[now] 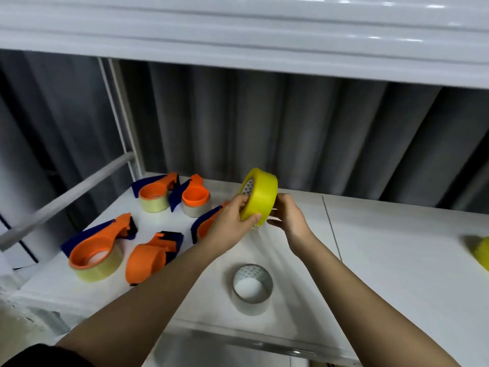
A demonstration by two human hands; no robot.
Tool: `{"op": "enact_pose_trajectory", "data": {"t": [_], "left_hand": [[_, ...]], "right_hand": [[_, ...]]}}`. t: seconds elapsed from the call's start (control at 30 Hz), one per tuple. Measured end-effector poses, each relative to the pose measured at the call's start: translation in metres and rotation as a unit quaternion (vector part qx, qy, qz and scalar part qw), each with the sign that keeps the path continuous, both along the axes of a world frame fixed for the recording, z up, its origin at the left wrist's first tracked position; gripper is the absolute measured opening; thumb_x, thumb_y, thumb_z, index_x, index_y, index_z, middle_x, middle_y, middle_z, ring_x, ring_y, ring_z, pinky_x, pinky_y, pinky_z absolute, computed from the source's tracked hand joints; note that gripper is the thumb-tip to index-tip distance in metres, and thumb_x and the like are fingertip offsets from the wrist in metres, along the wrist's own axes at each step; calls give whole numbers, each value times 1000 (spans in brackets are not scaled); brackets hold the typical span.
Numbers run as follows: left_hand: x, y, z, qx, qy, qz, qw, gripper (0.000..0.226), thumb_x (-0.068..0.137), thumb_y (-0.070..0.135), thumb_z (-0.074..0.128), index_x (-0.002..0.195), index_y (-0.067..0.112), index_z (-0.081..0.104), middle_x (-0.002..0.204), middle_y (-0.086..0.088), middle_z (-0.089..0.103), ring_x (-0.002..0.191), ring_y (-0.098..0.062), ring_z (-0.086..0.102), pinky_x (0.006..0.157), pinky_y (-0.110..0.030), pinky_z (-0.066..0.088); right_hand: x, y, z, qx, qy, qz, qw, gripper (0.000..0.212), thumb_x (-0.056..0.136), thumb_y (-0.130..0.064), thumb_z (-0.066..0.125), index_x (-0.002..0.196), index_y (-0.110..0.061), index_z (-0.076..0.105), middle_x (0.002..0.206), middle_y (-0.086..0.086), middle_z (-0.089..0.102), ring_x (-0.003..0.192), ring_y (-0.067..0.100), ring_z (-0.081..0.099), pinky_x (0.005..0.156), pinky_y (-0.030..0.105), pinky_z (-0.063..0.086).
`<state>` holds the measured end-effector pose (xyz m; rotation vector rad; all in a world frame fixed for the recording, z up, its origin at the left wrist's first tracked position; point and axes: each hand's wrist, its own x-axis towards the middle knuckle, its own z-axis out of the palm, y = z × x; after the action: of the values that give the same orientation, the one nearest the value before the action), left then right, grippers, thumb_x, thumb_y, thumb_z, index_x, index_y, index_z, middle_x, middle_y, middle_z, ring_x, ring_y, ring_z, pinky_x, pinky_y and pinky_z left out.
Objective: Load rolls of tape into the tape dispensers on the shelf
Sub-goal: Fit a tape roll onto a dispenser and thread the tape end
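Note:
A yellow tape roll [262,194] is held up on edge above the white shelf [383,247]. My left hand [232,221] grips its near rim, thumb on the outer face. My right hand [287,214] pinches the roll's right side near its lower edge. Several orange-and-blue tape dispensers lie at the left: two at the back [156,193] [194,197] and one at the front left [98,250] carry tape, one at the front [150,256] shows none. Another dispenser [202,226] is partly hidden behind my left hand.
A clear tape roll [252,288] lies flat near the shelf's front edge. Another yellow roll [481,251] shows at the right frame edge. A grey bar [66,200] slants at the left. The upper shelf [238,35] overhangs; a grey curtain [291,133] hangs behind.

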<state>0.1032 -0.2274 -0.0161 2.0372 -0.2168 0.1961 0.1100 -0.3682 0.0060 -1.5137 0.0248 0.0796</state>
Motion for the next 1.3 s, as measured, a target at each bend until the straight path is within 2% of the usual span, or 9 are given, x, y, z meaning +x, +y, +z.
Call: {"op": "enact_pose_trajectory", "data": {"t": [0.2, 0.33, 0.47, 0.63, 0.77, 0.93, 1.07, 1.17, 1.3], "left_hand": [[-1, 75, -3, -45, 29, -65, 996, 46, 80, 31, 69, 117, 13, 48, 116, -9, 62, 108, -21, 60, 94, -44, 49], [-6, 117, -3, -81, 53, -102, 990, 37, 72, 28, 71, 101, 22, 49, 109, -12, 64, 104, -23, 63, 88, -39, 53], [-9, 138, 5, -156, 88, -122, 976, 10, 92, 12, 59, 99, 15, 54, 101, -5, 64, 100, -16, 61, 85, -28, 50], [-16, 142, 12, -204, 81, -126, 967, 13, 94, 14, 55, 104, 22, 57, 102, 7, 66, 92, 1, 64, 79, -16, 51], [-20, 147, 11, -202, 72, -133, 968, 17, 94, 13, 55, 108, 22, 58, 106, 7, 67, 95, 3, 64, 80, -15, 51], [-11, 176, 5, -109, 115, -135, 978, 34, 89, 51, 55, 102, 21, 66, 100, 4, 70, 100, -12, 64, 92, -32, 49], [-21, 201, -19, -127, 81, 55, 987, 15, 95, 29, 52, 86, 22, 61, 82, 6, 63, 85, -14, 62, 80, -32, 46], [-36, 210, -42, -17, 171, 114, 979, 24, 91, 43, 55, 97, 19, 52, 94, 2, 57, 93, -18, 57, 79, -32, 44], [-46, 212, -51, 96, 211, 147, 962, 40, 87, 59, 48, 101, 22, 49, 110, -2, 48, 108, -22, 47, 95, -39, 39]], "right_hand": [[-9, 83, -11, 63, -43, -14, 997, 39, 99, -32, 49, 106, 5, 58, 97, 17, 64, 91, 24, 63, 87, 37, 52], [-20, 119, -18, 66, -63, -10, 996, 22, 97, -23, 54, 107, -7, 66, 100, 14, 70, 92, 23, 66, 84, 35, 52], [-29, 136, -25, 63, -71, 9, 995, 30, 89, -31, 62, 115, -17, 68, 116, 14, 68, 112, 34, 62, 95, 49, 48], [-39, 142, -22, 58, -75, 24, 995, 32, 83, -23, 59, 115, -21, 64, 117, 8, 67, 114, 26, 60, 100, 41, 45], [-41, 141, -22, 19, -66, 45, 997, 28, 87, -18, 63, 115, -20, 60, 110, 2, 68, 101, 13, 64, 86, 30, 51], [-45, 147, -28, 15, -49, 34, 998, 18, 94, -20, 55, 111, -21, 62, 102, -6, 70, 91, 4, 66, 73, 19, 54], [-46, 154, -29, 4, -30, 9, 999, 13, 97, -26, 51, 96, -27, 64, 96, -7, 67, 89, 7, 61, 78, 18, 47], [-45, 159, -32, 1, -29, -16, 999, 17, 98, -30, 47, 94, -25, 62, 95, -2, 63, 82, 5, 59, 75, 19, 45], [-44, 166, -38, 27, -16, -47, 998, 21, 98, -37, 44, 96, -27, 61, 98, -6, 63, 84, 1, 61, 73, 16, 47]]}}
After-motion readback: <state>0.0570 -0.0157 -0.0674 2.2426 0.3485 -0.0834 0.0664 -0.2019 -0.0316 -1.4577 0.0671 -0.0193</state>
